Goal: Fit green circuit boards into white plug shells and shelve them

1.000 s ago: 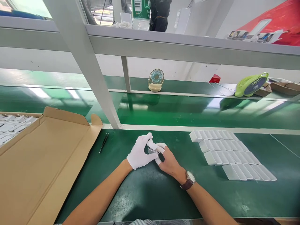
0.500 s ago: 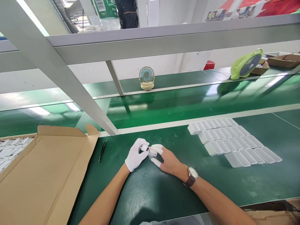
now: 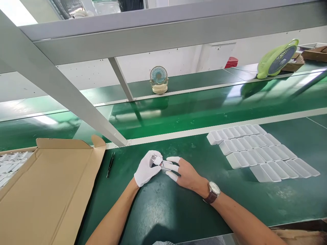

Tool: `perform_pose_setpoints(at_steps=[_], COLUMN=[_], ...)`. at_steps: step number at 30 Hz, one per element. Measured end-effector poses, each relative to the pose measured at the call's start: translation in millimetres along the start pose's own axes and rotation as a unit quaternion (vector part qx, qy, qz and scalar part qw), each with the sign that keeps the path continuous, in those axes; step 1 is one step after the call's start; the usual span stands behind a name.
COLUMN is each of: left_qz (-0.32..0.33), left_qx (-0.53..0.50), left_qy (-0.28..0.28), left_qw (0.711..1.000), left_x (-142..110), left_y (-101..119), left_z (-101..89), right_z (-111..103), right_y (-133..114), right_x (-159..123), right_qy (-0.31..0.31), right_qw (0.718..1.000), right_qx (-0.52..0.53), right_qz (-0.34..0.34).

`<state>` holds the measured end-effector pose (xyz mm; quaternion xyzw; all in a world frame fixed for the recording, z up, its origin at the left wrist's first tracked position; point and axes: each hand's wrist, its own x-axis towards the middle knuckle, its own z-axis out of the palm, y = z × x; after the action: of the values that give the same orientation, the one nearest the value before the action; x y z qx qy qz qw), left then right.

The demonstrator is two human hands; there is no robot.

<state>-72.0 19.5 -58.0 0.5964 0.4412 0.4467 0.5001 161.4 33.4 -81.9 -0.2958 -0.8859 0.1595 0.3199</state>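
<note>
My gloved left hand (image 3: 147, 170) pinches the small white casing (image 3: 166, 165) just below frame centre — likely light, stiff, slick and fragile, best held by its edges. My right hand (image 3: 188, 174) meets its right end — whether gripping, I can't tell.

Worn on the head, looking forward and down across the green counter (image 3: 199, 212) from its near side. Set close enough to frame the left hand (image 3: 146, 170) and right hand (image 3: 189, 174) plainly, a little below centre, yet wide enough to reach the cardboard box (image 3: 51, 185) at the left edge and the white trays (image 3: 258, 154) at the right. Tipped slightly sideways, judging by the upward slant of the crossbar (image 3: 178, 32) toward the right.
</note>
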Motion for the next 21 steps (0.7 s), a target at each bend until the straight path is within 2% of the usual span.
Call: perform_pose_setpoints(at_steps=[4, 10, 16, 21], left_qz=[-0.010, -0.025, -0.066, -0.078], left_qx=[-0.035, 0.000, 0.036, 0.085], left_qy=[-0.033, -0.057, -0.065, -0.074], left_qw=[0.999, 0.998, 0.995, 0.991], left_x=[2, 5, 5, 4], left_y=[-2, -2, 7, 10], left_z=[-3.6, -7.7, -6.6, -1.0], right_z=[-1, -8, -6, -10], right_y=[0, 4, 7, 12], right_x=[1, 3, 4, 17], right_qy=[-0.003, 0.042, 0.002, -0.039], right_qw=[0.999, 0.985, 0.984, 0.979], right_qx=[0.032, 0.142, 0.153, 0.147], right_qz=[0.009, 0.093, 0.094, 0.137])
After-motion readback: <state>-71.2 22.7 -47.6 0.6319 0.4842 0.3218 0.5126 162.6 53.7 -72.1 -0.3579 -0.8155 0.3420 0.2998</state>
